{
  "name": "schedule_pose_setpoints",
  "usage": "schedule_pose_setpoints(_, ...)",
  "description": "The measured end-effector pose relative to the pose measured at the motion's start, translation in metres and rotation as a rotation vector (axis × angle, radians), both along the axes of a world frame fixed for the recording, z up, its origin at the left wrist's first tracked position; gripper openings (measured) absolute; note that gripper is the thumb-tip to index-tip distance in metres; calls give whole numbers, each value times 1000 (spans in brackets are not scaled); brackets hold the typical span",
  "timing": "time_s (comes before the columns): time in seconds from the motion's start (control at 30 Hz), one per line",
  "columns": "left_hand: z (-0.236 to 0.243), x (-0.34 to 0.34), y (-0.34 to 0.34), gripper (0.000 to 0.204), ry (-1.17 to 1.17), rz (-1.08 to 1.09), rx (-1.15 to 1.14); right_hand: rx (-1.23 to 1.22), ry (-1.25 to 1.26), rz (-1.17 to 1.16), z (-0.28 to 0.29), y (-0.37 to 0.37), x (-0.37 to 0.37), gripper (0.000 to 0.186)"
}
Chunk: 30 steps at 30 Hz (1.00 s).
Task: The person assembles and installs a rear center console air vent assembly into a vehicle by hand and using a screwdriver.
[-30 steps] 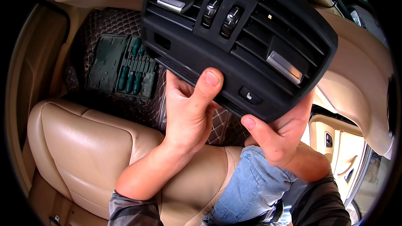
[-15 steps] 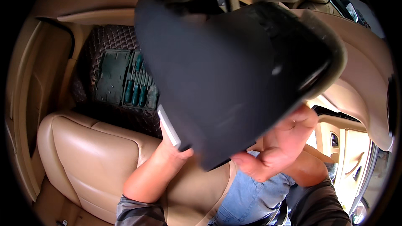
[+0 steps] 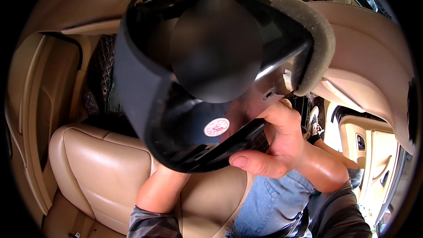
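Observation:
The black plastic air vent unit (image 3: 145, 101) fills the upper middle, tilted with its hollow back up. Thick foam strips (image 3: 324, 44) line its top and right edges, a round red-and-white sticker (image 3: 216, 127) is on its glossy lower part, and a blurred dark circle covers its middle. My right hand (image 3: 275, 141) is closed on the lower right edge, thumb low in front. My left forearm (image 3: 161, 187) rises beneath the unit; that hand and its fingers are hidden behind it.
A tan leather seat (image 3: 99, 167) lies below. Door panels (image 3: 370, 150) flank both sides. Behind the unit are a quilted dark floor mat (image 3: 92, 97) and a sliver of the green tool case (image 3: 113, 99). My jeans-clad leg (image 3: 269, 198) is at the lower right.
The vent unit has been flipped from its slatted, button-bearing face to its back and moved left. It now hides most of the tool case and my left hand.

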<state>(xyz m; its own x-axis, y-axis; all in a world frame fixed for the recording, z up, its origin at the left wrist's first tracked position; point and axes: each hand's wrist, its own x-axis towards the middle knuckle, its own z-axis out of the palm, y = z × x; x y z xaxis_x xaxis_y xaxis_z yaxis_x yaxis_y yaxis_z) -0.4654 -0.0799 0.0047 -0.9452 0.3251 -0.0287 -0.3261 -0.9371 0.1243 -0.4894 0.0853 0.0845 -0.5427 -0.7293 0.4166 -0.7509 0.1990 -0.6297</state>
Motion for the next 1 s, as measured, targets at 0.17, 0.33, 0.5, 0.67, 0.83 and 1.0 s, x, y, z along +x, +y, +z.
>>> schedule_pose_setpoints(0.17,-5,11,-11,68,-13,10,-3,-88,-170,96,-3,-4,-15,50)
schedule_pose_setpoints(0.33,-14,22,-14,69,-33,12,-11,-209,-487,407,2,-14,-61,37)
schedule_pose_setpoints(0.5,-15,18,-20,70,-11,63,3,-398,-518,520,8,-31,-68,31)
schedule_pose_setpoints(0.67,-12,33,-23,72,-33,75,-26,-440,-673,269,6,-33,-43,40)
schedule_pose_setpoints(0.83,-11,29,-11,73,-16,58,-11,-382,-717,99,4,-13,-27,41)
schedule_pose_setpoints(1.0,-8,20,-9,74,-17,82,-37,-378,-735,55,-1,-8,-21,41)
